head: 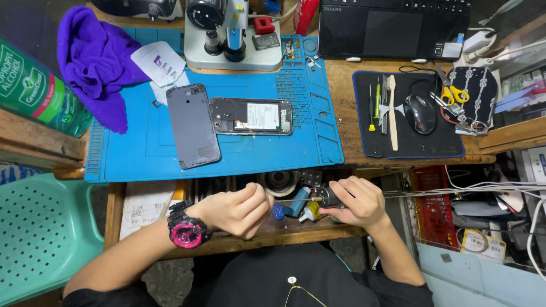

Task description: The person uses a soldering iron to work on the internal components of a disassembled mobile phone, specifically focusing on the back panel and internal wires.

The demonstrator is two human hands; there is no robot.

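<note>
Below the desk's front edge, my left hand pinches a thin metal tool that points right. My right hand grips a small dark object at that tool's tip. Small bottles sit in the open drawer under both hands. On the blue work mat lies an opened phone with its insides showing, and beside it to the left its grey back cover. A black and pink watch is on my left wrist.
A microscope stands at the mat's back edge. A purple cloth and a green bottle lie at left. A black mat holds hand tools, a mouse and scissors. A laptop sits behind. Green chair at lower left.
</note>
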